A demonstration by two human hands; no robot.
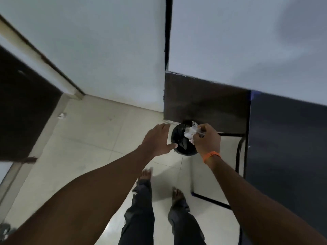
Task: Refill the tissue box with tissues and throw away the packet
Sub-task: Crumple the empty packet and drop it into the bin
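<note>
Crumpled clear packet point(190, 134), likely feather-light, soft and slippery, pinched in closed right hand point(207, 140) over black bin point(182, 144) at frame centre; left hand point(157, 140) open, empty.

Clear crinkled packet point(192, 133), black bin point(182, 142), orange wristband point(211, 155), cream floor tiles point(99, 131)

One bin point(184, 141), one crumpled packet point(191, 133), two hands point(157, 139) point(208, 138), two bare feet point(145, 175) point(177, 194).

Both forearms were bare and sleeveless. A thin orange band point(211, 155) circled the right wrist at four o'clock. Dark, loose trousers point(139, 214) covered both legs above bare feet point(145, 175).
</note>
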